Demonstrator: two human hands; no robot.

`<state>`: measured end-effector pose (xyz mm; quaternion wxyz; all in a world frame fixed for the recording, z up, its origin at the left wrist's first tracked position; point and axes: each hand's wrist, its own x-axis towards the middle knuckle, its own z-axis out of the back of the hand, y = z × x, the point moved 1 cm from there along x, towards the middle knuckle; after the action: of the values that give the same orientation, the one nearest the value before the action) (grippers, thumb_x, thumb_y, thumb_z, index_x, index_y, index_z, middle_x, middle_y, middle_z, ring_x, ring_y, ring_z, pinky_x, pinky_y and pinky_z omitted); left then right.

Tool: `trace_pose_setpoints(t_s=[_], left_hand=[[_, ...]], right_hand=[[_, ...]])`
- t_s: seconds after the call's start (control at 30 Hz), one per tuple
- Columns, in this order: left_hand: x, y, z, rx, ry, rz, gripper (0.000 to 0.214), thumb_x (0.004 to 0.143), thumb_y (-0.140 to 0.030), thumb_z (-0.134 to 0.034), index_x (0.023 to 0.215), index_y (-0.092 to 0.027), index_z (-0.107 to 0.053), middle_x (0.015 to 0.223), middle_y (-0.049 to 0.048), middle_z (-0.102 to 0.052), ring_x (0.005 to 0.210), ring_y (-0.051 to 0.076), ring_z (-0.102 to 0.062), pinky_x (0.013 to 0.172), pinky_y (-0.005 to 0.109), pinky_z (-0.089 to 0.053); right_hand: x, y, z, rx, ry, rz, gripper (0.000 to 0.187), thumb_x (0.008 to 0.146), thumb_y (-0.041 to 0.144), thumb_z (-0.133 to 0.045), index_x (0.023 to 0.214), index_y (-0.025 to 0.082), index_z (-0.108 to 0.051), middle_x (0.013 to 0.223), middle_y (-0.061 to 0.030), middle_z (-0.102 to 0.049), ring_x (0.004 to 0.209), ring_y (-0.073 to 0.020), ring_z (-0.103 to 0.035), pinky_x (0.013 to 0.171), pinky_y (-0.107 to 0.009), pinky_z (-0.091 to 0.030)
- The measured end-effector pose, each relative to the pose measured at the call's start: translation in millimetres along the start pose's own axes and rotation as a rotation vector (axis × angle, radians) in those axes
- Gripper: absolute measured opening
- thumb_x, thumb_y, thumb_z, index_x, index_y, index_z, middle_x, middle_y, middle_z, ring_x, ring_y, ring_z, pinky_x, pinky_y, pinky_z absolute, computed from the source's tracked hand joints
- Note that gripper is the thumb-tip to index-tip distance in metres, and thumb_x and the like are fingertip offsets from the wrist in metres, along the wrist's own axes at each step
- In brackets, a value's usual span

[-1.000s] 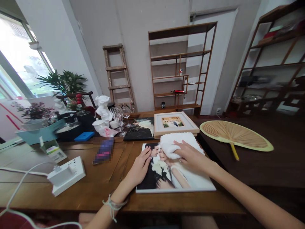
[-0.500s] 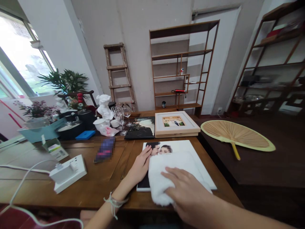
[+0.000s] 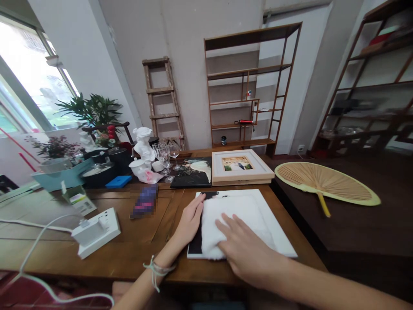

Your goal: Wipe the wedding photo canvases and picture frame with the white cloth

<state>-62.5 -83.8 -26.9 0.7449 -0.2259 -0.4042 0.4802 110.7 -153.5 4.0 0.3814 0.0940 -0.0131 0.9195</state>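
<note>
1. Here the right hand (image 3: pixel 243 247) lies flat, fingers spread, its grip open and pressing a white cloth (image 3: pixel 232 224) onto a photo panel (image 3: pixel 277 234).
2. The cloth looks soft, light and limp; it will likely bunch under pressure, so a broad flat palm suits it better than a pinch.
3. Beneath the palm, the panel seems stiff, glossy and scratch-prone, resting on the wooden surface (image 3: pixel 135 254).
4. The left hand (image 3: pixel 190 221) rests just left of the cloth, fingers extended on the panel's dark left edge; its grip is open, apparently steadying, though its thumb is hidden.
5. Beyond the fingertips sits a framed picture (image 3: pixel 241 165).
</note>
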Motion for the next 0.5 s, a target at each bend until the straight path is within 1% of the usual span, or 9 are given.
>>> trace_pose_setpoints(t_s=[0.07, 0.17, 0.23, 0.27, 0.33, 0.4, 0.43, 0.5], left_hand=[[0.4, -3.4, 1.6, -0.037, -0.027, 0.027, 0.039, 0.089, -0.031, -0.036, 0.118, -0.016, -0.056, 0.126, 0.0075, -0.057, 0.118, 0.019, -0.05, 0.104, 0.037, -0.034], [0.8, -6.5, 3.1, -0.065, -0.03, 0.046, 0.039, 0.09, -0.032, -0.035, 0.116, -0.015, -0.058, 0.124, 0.0075, -0.058, 0.117, 0.019, -0.051, 0.103, 0.036, -0.034], [0.7, -7.0, 3.4, -0.061, -0.02, 0.039, 0.039, 0.09, -0.032, -0.033, 0.115, -0.015, -0.058, 0.123, 0.0073, -0.059, 0.116, 0.019, -0.051, 0.103, 0.036, -0.035], [0.5, -7.0, 3.3, -0.049, -0.016, 0.032, 0.039, 0.09, -0.032, -0.033, 0.115, -0.015, -0.058, 0.122, 0.0075, -0.06, 0.115, 0.019, -0.052, 0.102, 0.036, -0.035], [-0.2, -6.5, 2.6, 0.0, -0.006, 0.011, 0.037, 0.089, -0.032, -0.038, 0.114, -0.015, -0.059, 0.12, 0.0083, -0.061, 0.112, 0.02, -0.054, 0.1, 0.036, -0.038], [-1.4, -5.9, 1.2, 0.06, 0.014, -0.025, 0.035, 0.083, -0.031, -0.049, 0.112, -0.015, -0.06, 0.118, 0.0092, -0.062, 0.11, 0.021, -0.056, 0.098, 0.037, -0.04], [-2.0, -5.7, 0.3, 0.084, 0.031, -0.045, 0.035, 0.079, -0.03, -0.055, 0.111, -0.015, -0.061, 0.117, 0.0095, -0.062, 0.109, 0.022, -0.057, 0.098, 0.037, -0.041], [-2.9, -5.1, -1.0, 0.116, 0.066, -0.08, 0.038, 0.074, -0.027, -0.062, 0.11, -0.015, -0.062, 0.117, 0.0103, -0.062, 0.11, 0.023, -0.056, 0.098, 0.038, -0.041]], right_hand=[[-10.3, 12.7, 0.2, 0.028, 0.02, 0.092, 0.026, 0.075, 0.015, -0.05, 0.095, 0.012, -0.067, 0.13, -0.0191, -0.046, 0.124, -0.0373, -0.034, 0.101, -0.053, -0.025], [-23.2, 23.2, 5.2, 0.064, 0.026, 0.223, 0.021, 0.076, 0.016, -0.051, 0.088, 0.013, -0.069, 0.128, -0.0184, -0.049, 0.124, -0.0365, -0.034, 0.102, -0.052, -0.026], [-30.9, 23.9, 11.3, 0.1, 0.028, 0.28, 0.021, 0.077, 0.015, -0.05, 0.086, 0.016, -0.069, 0.127, -0.0145, -0.052, 0.124, -0.0334, -0.036, 0.103, -0.048, -0.027], [-34.9, 22.7, 14.8, 0.127, 0.037, 0.292, 0.023, 0.078, 0.014, -0.05, 0.089, 0.018, -0.069, 0.127, -0.0119, -0.052, 0.124, -0.0311, -0.037, 0.104, -0.046, -0.029], [-43.3, 18.4, 22.0, 0.203, 0.049, 0.28, 0.031, 0.076, 0.011, -0.049, 0.099, 0.022, -0.066, 0.129, -0.0065, -0.052, 0.123, -0.0253, -0.04, 0.104, -0.039, -0.03], [-51.2, 12.6, 27.9, 0.269, 0.041, 0.209, 0.042, 0.07, 0.006, -0.048, 0.106, 0.024, -0.062, 0.129, -0.0034, -0.051, 0.122, -0.0214, -0.042, 0.104, -0.034, -0.03], [-54.5, 9.2, 30.1, 0.291, 0.034, 0.16, 0.045, 0.067, 0.005, -0.047, 0.105, 0.024, -0.062, 0.129, -0.0027, -0.052, 0.122, -0.0207, -0.042, 0.104, -0.033, -0.03], [-58.7, 1.0, 32.6, 0.317, 0.024, 0.062, 0.044, 0.063, 0.003, -0.045, 0.096, 0.024, -0.064, 0.127, -0.0023, -0.053, 0.12, -0.0211, -0.043, 0.101, -0.032, -0.032]])
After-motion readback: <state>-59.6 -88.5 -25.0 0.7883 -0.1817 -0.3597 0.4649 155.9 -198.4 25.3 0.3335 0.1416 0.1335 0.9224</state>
